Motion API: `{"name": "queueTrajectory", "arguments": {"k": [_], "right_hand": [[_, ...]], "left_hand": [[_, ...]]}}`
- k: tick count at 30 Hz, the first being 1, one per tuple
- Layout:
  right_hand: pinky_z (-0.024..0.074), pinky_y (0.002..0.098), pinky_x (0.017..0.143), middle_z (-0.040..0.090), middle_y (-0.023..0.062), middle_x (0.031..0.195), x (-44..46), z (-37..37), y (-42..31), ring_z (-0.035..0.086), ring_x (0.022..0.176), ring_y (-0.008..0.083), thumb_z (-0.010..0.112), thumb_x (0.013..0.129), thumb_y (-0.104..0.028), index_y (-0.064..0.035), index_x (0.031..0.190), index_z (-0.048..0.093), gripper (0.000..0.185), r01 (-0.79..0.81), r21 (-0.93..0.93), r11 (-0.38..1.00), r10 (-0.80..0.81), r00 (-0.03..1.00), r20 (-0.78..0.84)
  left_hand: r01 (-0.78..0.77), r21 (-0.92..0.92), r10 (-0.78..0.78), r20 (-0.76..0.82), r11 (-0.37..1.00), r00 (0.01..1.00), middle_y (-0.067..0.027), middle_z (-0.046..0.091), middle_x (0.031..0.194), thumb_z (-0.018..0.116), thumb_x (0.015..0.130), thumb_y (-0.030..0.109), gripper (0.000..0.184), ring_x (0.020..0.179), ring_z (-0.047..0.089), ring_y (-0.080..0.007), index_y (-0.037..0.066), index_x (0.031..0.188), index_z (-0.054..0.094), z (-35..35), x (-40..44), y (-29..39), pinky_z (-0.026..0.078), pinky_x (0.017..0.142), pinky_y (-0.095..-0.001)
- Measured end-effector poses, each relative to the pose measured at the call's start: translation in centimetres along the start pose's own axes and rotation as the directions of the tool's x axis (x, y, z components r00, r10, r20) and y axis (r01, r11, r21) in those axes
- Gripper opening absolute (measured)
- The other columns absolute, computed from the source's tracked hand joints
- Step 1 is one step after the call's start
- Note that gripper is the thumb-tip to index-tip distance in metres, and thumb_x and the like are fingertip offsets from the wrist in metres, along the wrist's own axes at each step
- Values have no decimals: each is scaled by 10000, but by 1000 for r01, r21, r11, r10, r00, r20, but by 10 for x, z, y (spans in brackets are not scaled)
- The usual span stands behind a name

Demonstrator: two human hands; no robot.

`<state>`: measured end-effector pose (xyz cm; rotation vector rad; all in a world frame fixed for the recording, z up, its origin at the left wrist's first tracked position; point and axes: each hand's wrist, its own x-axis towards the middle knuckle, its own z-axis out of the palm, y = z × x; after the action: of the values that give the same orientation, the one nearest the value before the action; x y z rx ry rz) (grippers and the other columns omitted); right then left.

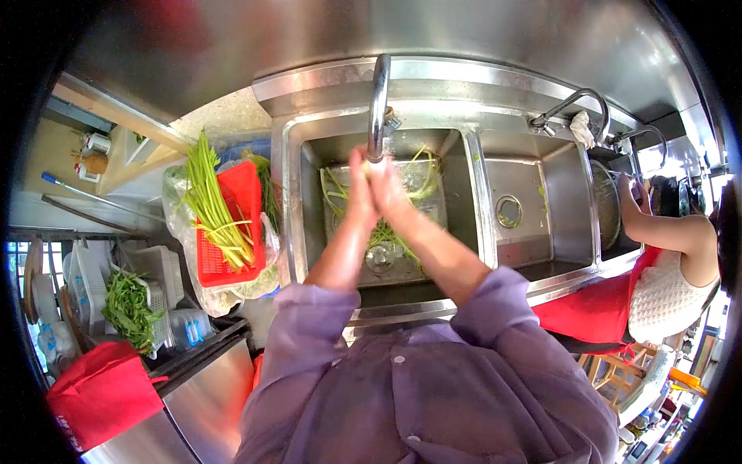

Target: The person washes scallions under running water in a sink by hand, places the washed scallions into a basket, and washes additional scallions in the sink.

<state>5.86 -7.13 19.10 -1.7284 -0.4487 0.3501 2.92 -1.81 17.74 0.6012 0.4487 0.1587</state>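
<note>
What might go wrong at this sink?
Loose greens near what looks like the drain could perhaps clog it. The stalks poking past the edge of the red basket may slide off if knocked. The right hand, close to the tap, might bump it.

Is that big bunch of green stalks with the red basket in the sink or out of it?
Out: the bunch of green stalks rests on the red basket, left of the sink.
</note>
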Motion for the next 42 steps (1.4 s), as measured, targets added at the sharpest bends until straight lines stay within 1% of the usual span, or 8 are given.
{"name": "queueTrajectory", "arguments": {"k": [7,8,9,22,24,29,33,42], "right_hand": [[255,352,981,404,231,1199,7,-3,14,335,1166,338,364,870,-263,-52,1201,420,396,-186,197,963,216,965,-145],[257,333,981,396,223,1216,1,4,31,335,1169,327,378,866,-283,-52,1190,438,402,78,-276,958,-92,995,-36],[257,330,980,396,220,1216,-11,19,17,338,1167,322,379,866,-284,-51,1193,433,405,124,-161,979,-138,987,-80],[350,319,878,447,106,1155,3,-1,-2,422,1029,197,369,873,-405,-173,1228,432,428,-361,437,824,350,930,109],[384,345,810,484,67,1109,16,-12,13,458,975,182,356,886,-400,-150,1193,457,409,-448,680,580,394,885,247],[411,308,785,568,86,981,-1,-29,-2,520,891,159,438,878,-241,-62,1159,459,334,-369,676,638,299,927,225],[429,303,721,587,144,839,-19,-27,-13,561,806,179,527,825,-214,-76,1080,521,290,55,-45,997,-50,994,98],[449,308,626,595,120,721,-7,-31,-8,582,674,224,587,775,-247,-59,1028,539,319,26,113,993,-31,999,42]], "left_hand": [[32,103,-16,-157,994,988,-21,483,1051,441,835,490,533,964,435,-128,77,1172,446,-6,-9,-20,344,831,-268],[33,101,-17,-155,994,988,-21,483,1051,441,835,490,533,964,435,-128,77,1172,446,-15,0,-15,344,831,-268],[-118,480,168,-61,869,984,-31,499,1035,392,857,467,484,945,469,-146,72,1132,443,-34,17,-8,374,819,-283],[51,476,45,-189,878,981,-76,486,1111,424,873,364,454,1022,444,-170,40,1191,419,-1,-11,4,333,882,-287],[-179,625,86,176,759,981,-127,375,1270,517,839,277,487,1185,331,-219,53,1243,365,-15,-14,8,269,970,-348],[-408,883,437,280,232,855,-116,523,1100,593,744,62,270,1057,467,-223,52,1012,570,-44,-14,13,365,891,-324],[-487,854,502,346,181,793,-84,553,1055,623,712,44,237,1011,499,-223,42,948,597,-16,-28,21,396,859,-302],[-351,827,377,185,438,907,-39,586,746,642,726,71,162,633,519,-78,0,865,598,-30,-39,28,423,577,-217]]}}
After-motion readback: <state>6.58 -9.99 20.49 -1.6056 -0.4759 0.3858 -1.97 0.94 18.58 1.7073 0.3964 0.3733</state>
